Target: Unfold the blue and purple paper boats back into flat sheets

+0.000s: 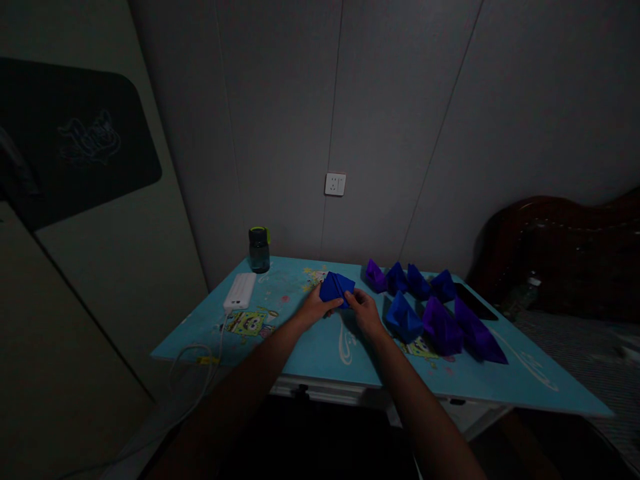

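Between my two hands is a folded sheet of blue paper (336, 287), held up just over the middle of the table. My left hand (317, 305) grips its lower left side, thumb across the front. At the lower right edge, my right hand (364, 310) pinches the paper between thumb and fingers. A diagonal fold line crosses the sheet. To the right of my right hand stand several folded paper boats: a bright blue boat (403, 318) is closest, with a purple boat (443, 327) beside it.
The blue table (310, 357) with cartoon prints stands against a panelled wall with a socket (335, 184). On its left are a dark bottle (259, 250) and a white power bank (241, 291) with a cable. A dark flat device (475, 302) lies behind the boats at right.
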The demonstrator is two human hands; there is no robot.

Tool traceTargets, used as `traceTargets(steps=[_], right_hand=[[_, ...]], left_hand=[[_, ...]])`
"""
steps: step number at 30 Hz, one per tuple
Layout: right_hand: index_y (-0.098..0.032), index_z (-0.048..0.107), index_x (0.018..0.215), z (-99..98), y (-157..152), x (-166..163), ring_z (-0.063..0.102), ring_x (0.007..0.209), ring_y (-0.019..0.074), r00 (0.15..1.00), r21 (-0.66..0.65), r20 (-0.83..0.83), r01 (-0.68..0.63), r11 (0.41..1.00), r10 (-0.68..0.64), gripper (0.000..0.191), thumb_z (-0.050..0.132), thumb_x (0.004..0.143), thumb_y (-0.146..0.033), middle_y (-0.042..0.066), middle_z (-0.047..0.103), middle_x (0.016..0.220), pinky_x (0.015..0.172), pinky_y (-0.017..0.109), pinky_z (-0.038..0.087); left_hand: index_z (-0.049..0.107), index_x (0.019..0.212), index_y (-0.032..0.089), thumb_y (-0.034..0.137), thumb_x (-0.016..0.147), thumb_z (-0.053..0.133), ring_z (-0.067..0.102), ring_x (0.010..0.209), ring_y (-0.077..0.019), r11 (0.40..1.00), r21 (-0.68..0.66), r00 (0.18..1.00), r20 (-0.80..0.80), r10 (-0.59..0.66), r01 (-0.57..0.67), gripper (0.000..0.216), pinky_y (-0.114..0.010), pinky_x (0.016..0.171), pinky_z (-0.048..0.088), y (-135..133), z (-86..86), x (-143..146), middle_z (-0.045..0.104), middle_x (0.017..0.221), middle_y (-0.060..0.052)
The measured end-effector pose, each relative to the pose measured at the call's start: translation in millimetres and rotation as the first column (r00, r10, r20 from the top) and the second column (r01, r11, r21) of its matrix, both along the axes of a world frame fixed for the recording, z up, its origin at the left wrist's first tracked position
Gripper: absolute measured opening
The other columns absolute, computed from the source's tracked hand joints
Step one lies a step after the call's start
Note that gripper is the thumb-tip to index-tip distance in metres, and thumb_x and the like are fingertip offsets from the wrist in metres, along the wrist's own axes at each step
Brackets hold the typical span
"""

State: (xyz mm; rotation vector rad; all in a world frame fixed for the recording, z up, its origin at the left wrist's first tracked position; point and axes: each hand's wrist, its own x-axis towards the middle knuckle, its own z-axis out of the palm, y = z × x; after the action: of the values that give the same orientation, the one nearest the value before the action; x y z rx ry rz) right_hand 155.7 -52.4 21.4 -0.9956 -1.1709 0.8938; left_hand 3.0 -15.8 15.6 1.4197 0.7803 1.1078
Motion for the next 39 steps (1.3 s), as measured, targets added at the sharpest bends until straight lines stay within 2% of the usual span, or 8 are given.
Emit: traceTargets(steps=[11,16,20,28,34,39], right_hand=[[-0.018,0.067,0.085,0.1,0.4,-2.0,0.057,0.065,0.0161,0.999,-0.065,-0.049,-0.007,0.998,0.004,0.050,0.080,0.060,-0.059,0.001,0.065,0.069,0.061,0.028,0.044],[-0.019,0.069,0.092,1.5,-2.5,-3.8,0.061,0.074,0.0190,0.997,-0.064,-0.046,-0.064,0.996,0.061,0.050,0.082,0.059,-0.055,0.004,0.070,0.080,0.068,0.031,0.046],[-0.018,0.071,0.091,-1.8,-1.5,-2.7,0.062,0.076,0.0200,0.997,-0.056,-0.009,-0.082,0.995,0.082,0.048,0.080,0.062,-0.056,0.006,0.072,0.085,0.070,0.032,0.046],[-0.018,0.070,0.088,-5.3,-1.5,-2.9,0.062,0.074,0.0190,0.995,-0.021,0.011,-0.101,0.995,0.101,0.039,0.078,0.067,-0.050,0.004,0.072,0.081,0.071,0.031,0.046],[-0.017,0.069,0.086,-7.9,0.1,-2.5,0.062,0.073,0.0186,0.992,-0.014,0.006,-0.126,0.992,0.126,0.041,0.078,0.066,-0.052,0.004,0.071,0.080,0.071,0.032,0.047],[-0.017,0.069,0.087,-12.0,3.0,-0.4,0.059,0.070,0.0169,0.994,-0.014,0.056,-0.090,0.996,0.091,0.042,0.077,0.067,-0.053,0.002,0.068,0.075,0.070,0.031,0.046]], left_hand=[[0.049,0.122,0.015,0.038,0.063,0.083,0.043,0.038,-0.0060,0.998,-0.019,0.998,-0.017,0.059,-0.059,0.072,-0.018,0.038,0.030,-5.8,10.9,-3.5,0.053,0.055,0.010],[0.052,0.117,0.016,0.042,0.065,0.081,0.042,0.038,-0.0057,0.994,-0.021,0.994,0.024,0.105,-0.104,0.066,-0.019,0.039,0.030,-7.5,14.7,-4.9,0.051,0.055,0.010],[0.053,0.115,0.016,0.043,0.066,0.081,0.040,0.037,-0.0053,0.994,-0.023,0.993,0.036,0.111,-0.110,0.063,-0.019,0.040,0.029,-7.4,14.9,-5.5,0.048,0.052,0.011],[0.052,0.115,0.017,0.040,0.062,0.083,0.039,0.037,-0.0041,0.994,-0.009,0.993,0.049,0.111,-0.110,0.066,-0.017,0.038,0.027,-7.1,14.5,-5.2,0.049,0.053,0.012],[0.055,0.112,0.015,0.038,0.062,0.083,0.037,0.036,-0.0028,0.993,0.017,0.993,0.025,0.117,-0.118,0.061,-0.016,0.036,0.027,-3.4,10.0,-5.2,0.050,0.056,0.010],[0.055,0.114,0.014,0.038,0.063,0.082,0.038,0.037,-0.0037,0.989,0.043,0.990,-0.016,0.139,-0.139,0.062,-0.017,0.036,0.029,0.1,5.2,-4.0,0.052,0.057,0.009]])
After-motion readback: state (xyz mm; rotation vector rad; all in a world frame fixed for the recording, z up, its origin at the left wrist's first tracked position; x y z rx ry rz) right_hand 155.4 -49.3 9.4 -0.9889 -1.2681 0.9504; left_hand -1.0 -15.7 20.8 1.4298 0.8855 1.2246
